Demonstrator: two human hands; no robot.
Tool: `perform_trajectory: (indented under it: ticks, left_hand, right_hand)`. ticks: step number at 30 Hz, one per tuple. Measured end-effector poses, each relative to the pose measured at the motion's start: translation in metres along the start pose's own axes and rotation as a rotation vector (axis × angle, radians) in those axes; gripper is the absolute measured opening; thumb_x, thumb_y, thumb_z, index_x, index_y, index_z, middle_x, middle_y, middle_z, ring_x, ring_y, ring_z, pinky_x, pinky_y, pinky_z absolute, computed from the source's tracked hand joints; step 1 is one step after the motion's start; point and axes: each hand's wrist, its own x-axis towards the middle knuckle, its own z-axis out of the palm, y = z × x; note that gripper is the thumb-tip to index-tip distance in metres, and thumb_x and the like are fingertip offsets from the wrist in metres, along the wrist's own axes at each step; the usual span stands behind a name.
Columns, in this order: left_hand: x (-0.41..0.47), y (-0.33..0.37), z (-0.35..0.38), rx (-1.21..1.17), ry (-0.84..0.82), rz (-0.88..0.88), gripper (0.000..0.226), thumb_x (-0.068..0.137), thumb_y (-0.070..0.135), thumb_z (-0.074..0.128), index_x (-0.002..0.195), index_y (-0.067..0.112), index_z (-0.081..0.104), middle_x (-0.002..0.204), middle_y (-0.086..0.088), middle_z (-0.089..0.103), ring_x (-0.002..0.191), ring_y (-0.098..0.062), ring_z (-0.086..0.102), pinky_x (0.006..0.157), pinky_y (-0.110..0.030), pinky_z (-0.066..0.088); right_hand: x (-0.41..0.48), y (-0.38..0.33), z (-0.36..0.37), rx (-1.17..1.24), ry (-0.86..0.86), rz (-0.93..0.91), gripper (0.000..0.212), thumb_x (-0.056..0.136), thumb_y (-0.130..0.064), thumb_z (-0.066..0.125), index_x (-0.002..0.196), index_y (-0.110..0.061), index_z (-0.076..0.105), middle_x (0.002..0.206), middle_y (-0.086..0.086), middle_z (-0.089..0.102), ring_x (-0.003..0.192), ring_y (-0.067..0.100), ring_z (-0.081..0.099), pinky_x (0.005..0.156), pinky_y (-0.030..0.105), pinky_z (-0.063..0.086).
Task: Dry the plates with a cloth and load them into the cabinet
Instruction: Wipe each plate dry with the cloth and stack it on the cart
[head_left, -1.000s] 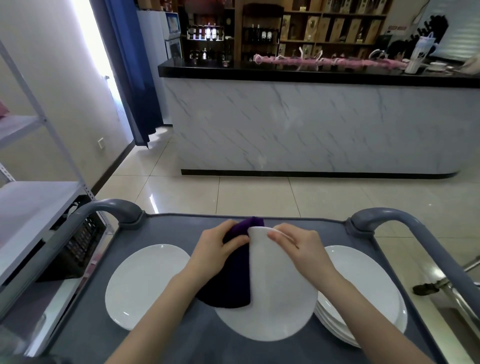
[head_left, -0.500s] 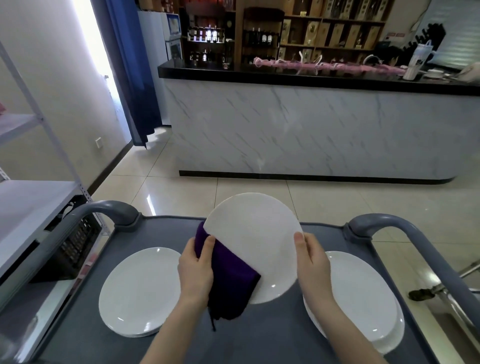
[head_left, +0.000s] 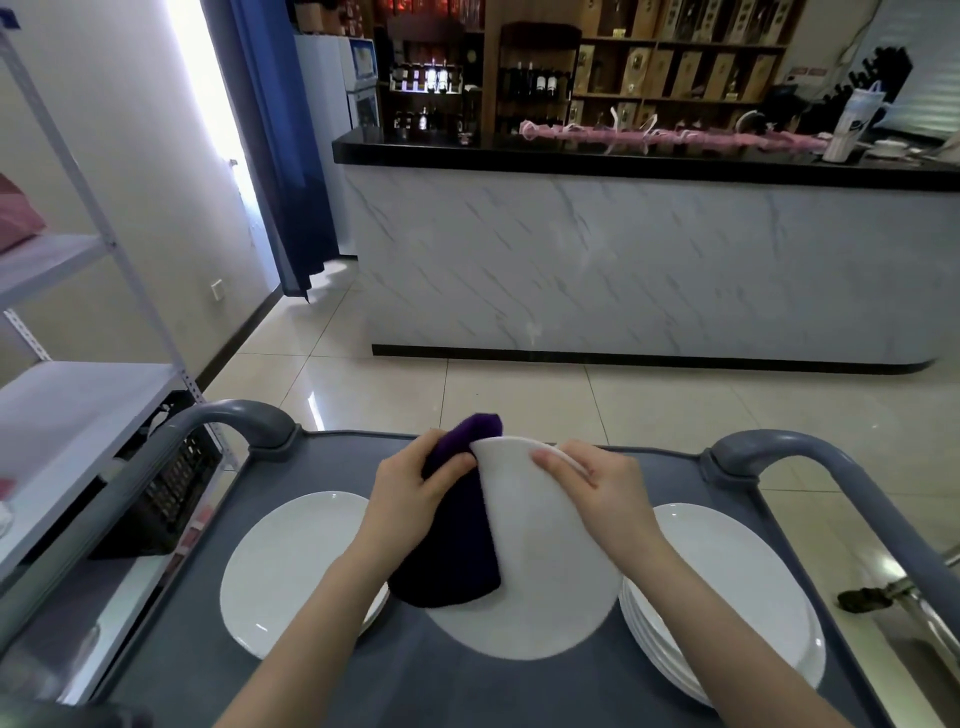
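A white plate (head_left: 545, 571) is held tilted btwn both hands, just above a grey cart tray (head_left: 332, 462). Left hand (head_left: 410, 493) grips a purple cloth (head_left: 457, 551) wrapped over the plate's left edge. Right hand (head_left: 597, 488) pinches the plate's far rim, thumb on the near face. A plate stack (head_left: 737, 597) sits just right of the right hand, w/ more plates (head_left: 291, 566) left of the left hand. Beyond the hands: a marble counter (head_left: 623, 270).

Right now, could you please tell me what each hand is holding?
Left hand: grips the cloth against the plate.
Right hand: holds the plate by its top rim.
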Motion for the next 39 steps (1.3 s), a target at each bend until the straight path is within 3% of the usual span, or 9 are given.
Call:
perform_trajectory:
  ticks: [3,8,13,17,22,26,32,35,39]
  left_hand:
    - [-0.009,-0.007,0.008,-0.289,0.233,-0.244,0.01,0.095,0.036,0.06,0.091,0.03,0.067,0.083,0.011,0.071,0.079,-0.009,0.065,0.069,-0.025,0.051]
    - [-0.033,-0.014,0.044,-0.676,0.387,-0.565,0.024,0.095,0.048,0.056,0.103,0.027,0.065,0.093,0.006,0.074,0.089,-0.015,0.069,0.073,-0.033,0.056]
    - [-0.034,-0.023,0.038,-0.319,0.311,-0.365,0.016,0.096,0.043,0.056,0.089,0.03,0.062,0.082,0.013,0.069,0.082,-0.011,0.064,0.068,-0.027,0.048]
    - [-0.015,-0.013,0.016,-0.089,0.079,-0.099,0.008,0.095,0.034,0.061,0.088,0.039,0.06,0.084,0.022,0.067,0.079,0.002,0.061,0.063,-0.009,0.042]
    - [0.001,-0.003,0.014,0.075,-0.214,0.051,0.007,0.093,0.036,0.063,0.1,0.036,0.062,0.084,0.022,0.067,0.082,0.003,0.061,0.068,-0.01,0.044]
    - [-0.001,0.0,0.018,-0.059,0.027,-0.011,0.007,0.094,0.039,0.06,0.088,0.036,0.062,0.08,0.018,0.066,0.075,-0.001,0.06,0.063,-0.011,0.043]
    - [-0.027,-0.013,0.051,-0.481,0.295,-0.485,0.023,0.095,0.05,0.054,0.102,0.03,0.064,0.095,0.011,0.071,0.092,-0.012,0.067,0.077,-0.031,0.054]
    - [-0.031,-0.016,0.056,-0.583,0.327,-0.564,0.025,0.096,0.042,0.057,0.106,0.021,0.064,0.099,0.002,0.071,0.094,-0.019,0.068,0.077,-0.034,0.056]
    - [-0.024,-0.018,0.027,-0.315,0.316,-0.333,0.01,0.095,0.037,0.06,0.09,0.03,0.064,0.084,0.01,0.071,0.084,-0.012,0.066,0.071,-0.031,0.053]
  right_hand:
    - [-0.011,0.0,0.007,0.15,0.246,0.159,0.054,0.094,-0.04,0.062,0.052,-0.027,0.031,0.051,-0.011,0.027,0.051,0.006,0.024,0.047,0.019,0.022]
    - [-0.025,0.005,0.03,0.35,0.528,0.43,0.052,0.098,-0.046,0.053,0.054,-0.025,0.039,0.051,-0.012,0.029,0.052,0.006,0.025,0.046,0.016,0.026]
    - [-0.023,0.014,0.008,0.239,0.399,0.284,0.048,0.098,-0.039,0.055,0.054,-0.03,0.039,0.05,-0.012,0.035,0.05,0.005,0.031,0.047,0.015,0.029]
    - [-0.007,0.012,-0.018,0.043,0.093,0.114,0.044,0.097,-0.036,0.06,0.055,-0.038,0.046,0.05,-0.015,0.043,0.05,0.002,0.039,0.05,0.013,0.03]
    - [0.0,0.007,-0.016,-0.083,-0.171,0.019,0.033,0.093,-0.045,0.061,0.067,-0.025,0.057,0.062,-0.003,0.055,0.059,0.003,0.045,0.057,0.019,0.034]
    - [-0.006,0.005,-0.016,0.024,0.033,0.069,0.038,0.093,-0.038,0.063,0.059,-0.021,0.057,0.055,0.0,0.049,0.055,0.012,0.04,0.054,0.02,0.03]
    - [-0.023,-0.002,0.016,0.312,0.585,0.421,0.052,0.099,-0.044,0.053,0.059,-0.02,0.031,0.05,-0.011,0.03,0.051,0.007,0.026,0.049,0.02,0.026]
    - [-0.029,0.007,0.022,0.311,0.508,0.434,0.046,0.101,-0.044,0.047,0.066,-0.016,0.035,0.052,-0.012,0.036,0.051,0.005,0.031,0.054,0.026,0.03]
    - [-0.023,0.017,-0.006,0.231,0.188,0.3,0.022,0.096,-0.044,0.058,0.08,-0.028,0.058,0.069,-0.01,0.062,0.064,0.005,0.055,0.062,0.023,0.044]
